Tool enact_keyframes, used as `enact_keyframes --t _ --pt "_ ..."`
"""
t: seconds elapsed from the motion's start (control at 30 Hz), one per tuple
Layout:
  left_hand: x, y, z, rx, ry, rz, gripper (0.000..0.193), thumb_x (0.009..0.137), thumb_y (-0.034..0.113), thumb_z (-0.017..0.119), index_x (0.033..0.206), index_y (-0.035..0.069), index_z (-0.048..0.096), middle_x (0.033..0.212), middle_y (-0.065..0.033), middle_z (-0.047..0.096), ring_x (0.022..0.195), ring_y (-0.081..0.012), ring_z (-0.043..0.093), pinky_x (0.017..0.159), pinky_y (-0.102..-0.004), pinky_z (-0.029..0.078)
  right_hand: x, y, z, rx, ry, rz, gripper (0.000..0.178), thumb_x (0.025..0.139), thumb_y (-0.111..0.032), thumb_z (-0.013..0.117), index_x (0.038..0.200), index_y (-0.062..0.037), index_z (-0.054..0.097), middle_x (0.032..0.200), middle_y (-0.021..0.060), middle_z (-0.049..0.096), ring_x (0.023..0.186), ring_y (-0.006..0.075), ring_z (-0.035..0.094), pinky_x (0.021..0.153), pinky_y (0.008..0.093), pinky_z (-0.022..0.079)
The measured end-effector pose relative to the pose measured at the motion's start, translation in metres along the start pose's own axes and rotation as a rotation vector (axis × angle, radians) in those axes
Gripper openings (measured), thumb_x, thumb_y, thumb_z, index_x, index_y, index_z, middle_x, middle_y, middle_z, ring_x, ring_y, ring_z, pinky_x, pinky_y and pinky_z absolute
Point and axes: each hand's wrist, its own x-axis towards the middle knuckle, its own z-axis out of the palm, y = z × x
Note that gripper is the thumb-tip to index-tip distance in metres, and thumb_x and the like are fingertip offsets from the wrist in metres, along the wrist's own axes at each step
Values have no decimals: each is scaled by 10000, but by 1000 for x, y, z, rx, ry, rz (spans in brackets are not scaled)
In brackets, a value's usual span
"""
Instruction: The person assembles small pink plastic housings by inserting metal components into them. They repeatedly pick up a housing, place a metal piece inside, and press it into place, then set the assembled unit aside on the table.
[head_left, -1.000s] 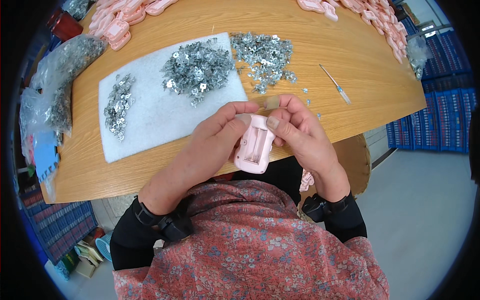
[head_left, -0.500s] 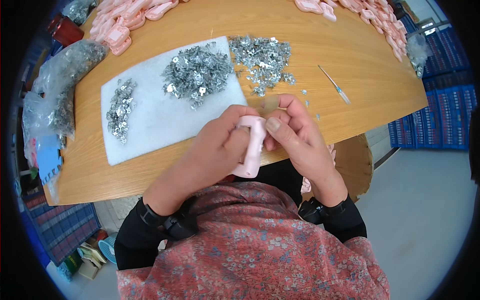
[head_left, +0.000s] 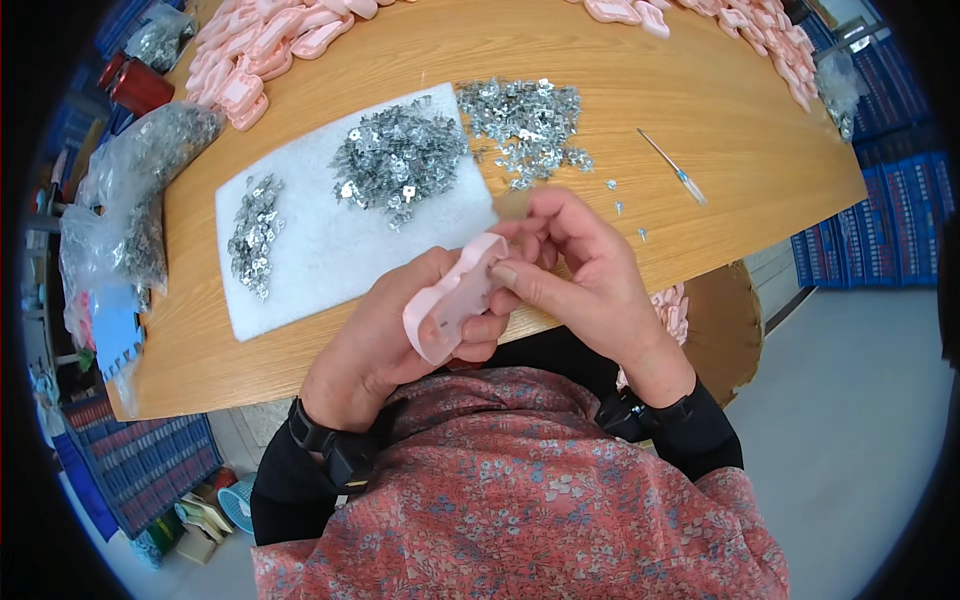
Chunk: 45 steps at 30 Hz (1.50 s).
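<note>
A pink plastic shell (head_left: 460, 302), hollow with a wavy rim, is tilted in front of me above the table's near edge. My left hand (head_left: 385, 320) grips it from below and behind, fingers wrapped around its side. At the shell's upper right end, my right hand (head_left: 575, 275) is closed, thumb against bent fingers. Whatever these fingertips pinch is hidden. A tan covering (head_left: 512, 206) wraps one right fingertip. Beyond my hands, a pile of small silvery metal clips (head_left: 398, 160) rests on a white foam sheet (head_left: 310, 225).
More metal pieces (head_left: 525, 125) lie beside the foam, and a smaller heap (head_left: 257, 235) on its left. A thin screwdriver (head_left: 672, 167) lies at right. Pink shells (head_left: 265, 45) are piled along the far side. Bags of metal parts (head_left: 140, 185) line the left edge. A cardboard box (head_left: 715, 330) stands below.
The pink shell has turned from upright to tilted, its hollow inside now showing. My left hand has rolled beneath it, and my right fingers have moved left onto its end.
</note>
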Motion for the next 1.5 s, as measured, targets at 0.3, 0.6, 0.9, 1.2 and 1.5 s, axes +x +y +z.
enact_keyframes --t 0.3,0.6,0.9,1.2,1.5 --pt "-11 2 -4 -38 -30 -58 349 1012 284 366 1238 64 516 955 -76 572 659 -120 454 519 -236 323 8 2 -6 172 -113 185 254 922 -57 693 1154 14 620 1020 42 695 889 80 645 818 238 521" --pt "-67 12 -14 138 37 214 426 1012 226 518 1398 58 448 1028 -130 639 786 -218 650 663 -320 557 35 -27 18 -564 -114 -91 172 886 -61 696 1048 -15 662 894 52 693 822 153 638 691 312 508" --pt "-117 4 -32 103 344 519 461 898 143 701 1328 50 562 977 -77 662 801 -192 653 685 -330 579 88 -16 74 -972 -225 -459 189 790 -23 701 964 -61 640 871 110 656 842 309 597 745 409 496" --pt "-117 9 -43 -54 132 576 434 949 166 639 1351 176 476 1087 -203 664 1028 -345 678 769 -593 617 123 -6 115 -1187 -276 -616 233 779 -39 714 999 -89 655 878 73 651 931 280 585 849 413 445" --pt "-128 10 -51 -36 182 561 571 960 102 618 1482 112 387 1128 -177 662 994 -289 700 850 -516 608 117 -19 107 -1066 -450 -513 242 777 -54 697 1008 -116 656 855 48 673 982 273 573 893 408 399"
